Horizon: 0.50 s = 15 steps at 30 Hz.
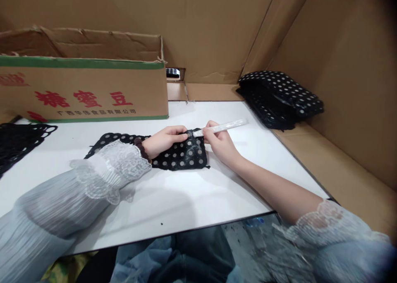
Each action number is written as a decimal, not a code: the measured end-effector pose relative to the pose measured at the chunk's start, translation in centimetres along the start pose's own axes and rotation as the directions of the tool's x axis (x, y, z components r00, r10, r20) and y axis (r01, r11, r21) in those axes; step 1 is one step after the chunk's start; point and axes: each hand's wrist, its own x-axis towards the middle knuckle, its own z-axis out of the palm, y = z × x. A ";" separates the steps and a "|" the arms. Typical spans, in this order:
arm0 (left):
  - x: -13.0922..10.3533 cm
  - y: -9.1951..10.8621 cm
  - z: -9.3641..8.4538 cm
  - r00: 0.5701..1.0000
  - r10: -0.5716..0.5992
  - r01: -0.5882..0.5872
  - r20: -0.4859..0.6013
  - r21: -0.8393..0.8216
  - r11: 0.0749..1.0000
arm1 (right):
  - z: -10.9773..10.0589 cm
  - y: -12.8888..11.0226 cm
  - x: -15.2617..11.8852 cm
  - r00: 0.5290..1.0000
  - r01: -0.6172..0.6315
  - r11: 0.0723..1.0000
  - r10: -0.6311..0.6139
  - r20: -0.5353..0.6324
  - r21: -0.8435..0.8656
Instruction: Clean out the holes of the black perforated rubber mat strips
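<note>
r hand (221,144): grip closed pen-style round a white stick tool (229,124), prob for fine control, its tip at the back edge of the dotted black sheet (180,154). l hand (164,140): thumb laid nr the tip, likely to steady things; can't tell if its fingers pinch. sheet lies on the white bench (182,204), partly under l wrist. carton (105,92) back l, folded black stack (282,94) back r, lacy black piece (21,140) far l, seemingly set out of the arms' way.

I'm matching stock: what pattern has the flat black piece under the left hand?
Head view: the flat black piece has rows of pale round dots.
</note>
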 end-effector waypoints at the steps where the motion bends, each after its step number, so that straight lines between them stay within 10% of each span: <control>1: 0.0 0.0 0.0 1.000 0.000 0.000 -0.003 0.001 1.000 | 0.0 0.0 0.0 1.000 0.013 1.000 -0.012 0.006 -0.028; 15: 0.3 -0.6 0.3 0.983 0.165 -0.129 -0.075 0.353 0.927 | 1.1 0.0 -0.4 0.957 0.285 0.854 -0.231 0.174 -0.435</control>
